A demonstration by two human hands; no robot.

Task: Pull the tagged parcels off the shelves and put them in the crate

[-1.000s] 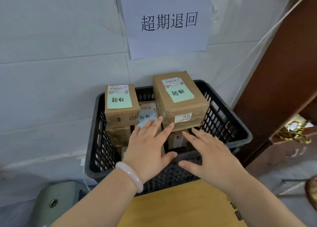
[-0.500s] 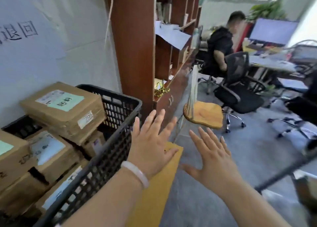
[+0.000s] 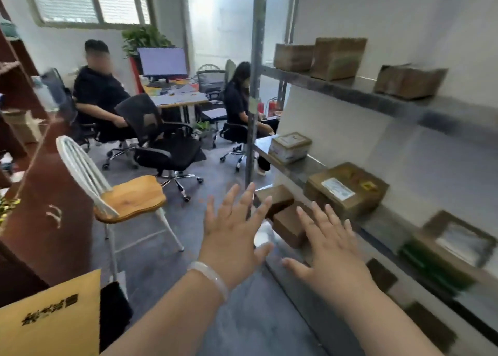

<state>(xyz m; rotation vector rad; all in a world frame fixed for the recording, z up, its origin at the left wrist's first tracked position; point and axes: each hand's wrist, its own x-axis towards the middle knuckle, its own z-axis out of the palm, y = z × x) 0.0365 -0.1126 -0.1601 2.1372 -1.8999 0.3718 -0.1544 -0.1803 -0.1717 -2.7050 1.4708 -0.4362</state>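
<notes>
Two hands are up in the head view, and both hold nothing. The left hand, with a pale bracelet on its wrist, and the right hand have flat, spread fingers. They are in the air near the metal shelves on the right. The parcels sit on those shelves: three brown parcels on the top one, and on the middle one a pale box, a brown box with a white label and a small yellow mark, and a last box with a white sheet on top. Two low boxes show under them, partly hidden behind the fingers. Every label is too blurry to read. Lower on the right there are only dark smears. At the bottom left a yellow sheet has dark writing – too smeared to read – and the edge cuts it off. A chair with a wooden seat stands to the left. Far back, two people sit by a desk with a lit screen.
</notes>
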